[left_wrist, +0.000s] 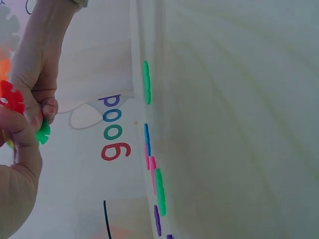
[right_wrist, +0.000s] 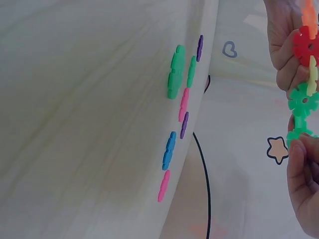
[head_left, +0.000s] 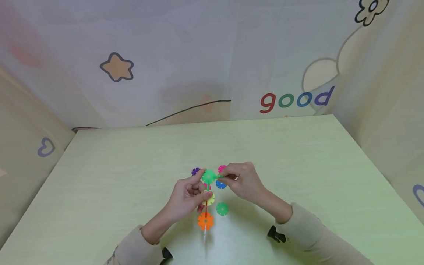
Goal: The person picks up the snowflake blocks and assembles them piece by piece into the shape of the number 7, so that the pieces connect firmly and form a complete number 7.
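Guess we're slotting the green snowflake disc [right_wrist: 297, 133] our right hand [head_left: 244, 181] pinches onto the snowflake chain [head_left: 211, 200] our left hand [head_left: 186, 198] grips, so straight, steady pressure's probably needed.

Bright solid colours over a pale yellow-green table [head_left: 99, 191]
The joined discs [head_left: 209, 177] are orange, red, yellow and green; the loose discs [head_left: 222, 209] are purple, pink, blue and green. Sleeves [head_left: 306, 226] are plain beige. The pale grey-to-cream backdrop [head_left: 182, 55] bears a dark-outlined orange star [head_left: 117, 67], a purple-outlined heart [head_left: 46, 148] and "good" [head_left: 298, 100] in red, green, blue and purple letters.
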A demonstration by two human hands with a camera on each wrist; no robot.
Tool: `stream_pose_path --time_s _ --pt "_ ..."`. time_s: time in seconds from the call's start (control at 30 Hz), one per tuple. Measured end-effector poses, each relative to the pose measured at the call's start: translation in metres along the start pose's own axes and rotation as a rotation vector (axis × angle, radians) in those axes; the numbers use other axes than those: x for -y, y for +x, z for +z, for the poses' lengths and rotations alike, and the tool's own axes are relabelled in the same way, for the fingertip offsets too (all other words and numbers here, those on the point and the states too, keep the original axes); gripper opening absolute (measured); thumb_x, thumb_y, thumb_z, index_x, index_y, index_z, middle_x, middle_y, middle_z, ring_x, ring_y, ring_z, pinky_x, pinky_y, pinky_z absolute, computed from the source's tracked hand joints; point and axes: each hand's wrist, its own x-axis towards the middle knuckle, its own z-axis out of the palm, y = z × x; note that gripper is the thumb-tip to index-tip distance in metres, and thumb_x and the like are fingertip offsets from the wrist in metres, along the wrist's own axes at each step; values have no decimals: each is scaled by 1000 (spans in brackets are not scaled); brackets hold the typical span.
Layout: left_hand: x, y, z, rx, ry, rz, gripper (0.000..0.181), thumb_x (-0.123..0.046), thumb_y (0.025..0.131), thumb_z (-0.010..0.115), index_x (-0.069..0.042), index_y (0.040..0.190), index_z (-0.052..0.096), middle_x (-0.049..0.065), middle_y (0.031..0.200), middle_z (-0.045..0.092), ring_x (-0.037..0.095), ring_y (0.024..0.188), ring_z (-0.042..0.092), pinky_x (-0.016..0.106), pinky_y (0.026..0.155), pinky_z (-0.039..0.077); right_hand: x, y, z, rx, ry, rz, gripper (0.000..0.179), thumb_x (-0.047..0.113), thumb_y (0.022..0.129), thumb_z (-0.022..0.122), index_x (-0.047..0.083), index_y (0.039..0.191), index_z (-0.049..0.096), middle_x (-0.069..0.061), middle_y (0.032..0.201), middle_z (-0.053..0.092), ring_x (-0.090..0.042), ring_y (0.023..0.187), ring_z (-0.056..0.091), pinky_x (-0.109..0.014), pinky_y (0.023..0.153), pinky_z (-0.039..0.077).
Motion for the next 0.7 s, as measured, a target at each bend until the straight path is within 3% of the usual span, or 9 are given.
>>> stream_pose_path --time_s 0.2,0.53,0.7 --pt "0 0 -2 -12 9 12 66 6 82 61 6 138 27 15 64 53 16 41 50 27 42 48 -3 1 4 -10 2 -23 13 -12 66 73 -1 68 66 -5 62 63 -12 53 60 -18 54 50" --pt "-9 4 -4 -13 39 -25 66 2 80 65 4 137 33 15 65 56 19 42 50 26 44 47 -2 -1 -2 -30 25 -20 13 -10 65 74 0 71 68 -4 64 65 -12 56 62 -20 56 51" --pt "-13 6 -5 -43 53 -82 64 1 78 68 2 134 37 14 68 58 16 44 51 26 46 49 -1 -1 -4 -50 15 -14 12 -8 67 74 0 72 68 -4 65 65 -12 56 61 -20 56 51"
